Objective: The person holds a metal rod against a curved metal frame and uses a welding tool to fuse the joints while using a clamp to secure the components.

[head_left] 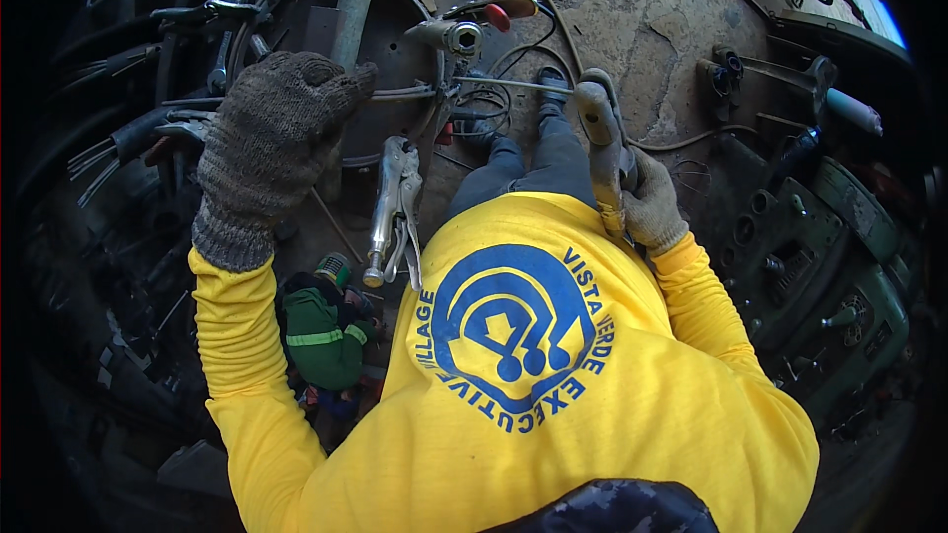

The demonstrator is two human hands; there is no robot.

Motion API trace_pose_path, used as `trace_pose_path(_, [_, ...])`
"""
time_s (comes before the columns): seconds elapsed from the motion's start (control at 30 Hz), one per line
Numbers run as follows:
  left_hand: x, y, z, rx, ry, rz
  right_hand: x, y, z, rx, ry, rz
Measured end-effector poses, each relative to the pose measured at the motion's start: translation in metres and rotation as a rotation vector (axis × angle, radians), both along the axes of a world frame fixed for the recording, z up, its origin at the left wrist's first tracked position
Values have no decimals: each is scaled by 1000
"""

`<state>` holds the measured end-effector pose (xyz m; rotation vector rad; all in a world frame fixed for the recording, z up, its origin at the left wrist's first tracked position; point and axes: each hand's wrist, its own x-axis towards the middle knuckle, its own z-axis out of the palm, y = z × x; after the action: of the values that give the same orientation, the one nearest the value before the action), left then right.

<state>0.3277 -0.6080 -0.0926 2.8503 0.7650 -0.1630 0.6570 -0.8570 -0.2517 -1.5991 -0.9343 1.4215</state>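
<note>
My right hand [650, 205], in a grey knit glove, is wrapped round a welding electrode holder [596, 120]. From its jaw a thin electrode [518, 85] runs left to the edge of a dark round metal piece [390, 35]. My left hand [276, 138], gloved as well, is curled closed at the left side of that piece, beside a metal pipe [357, 10]. What its fingers hold, if anything, is hidden by the glove. Locking pliers [397, 202] hang with their handles down near the round piece, between my hands.
Pliers and clamps [212, 10] line the left side, beside a bundle of thin rods [94, 160]. A person in a green jacket [324, 341] is low at the left. Cables [568, 25] lie on the concrete floor [632, 10]. A green machine [839, 276] stands at right.
</note>
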Motion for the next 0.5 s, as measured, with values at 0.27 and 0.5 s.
trace_pose_path(0.27, [-1, 0, -3, 35, -12, -18, 1, 6, 6, 16, -66, 68])
trace_pose_path(0.5, [-5, 1, -7, 36, -25, -34, 1, 7, 4, 40, -88, 81])
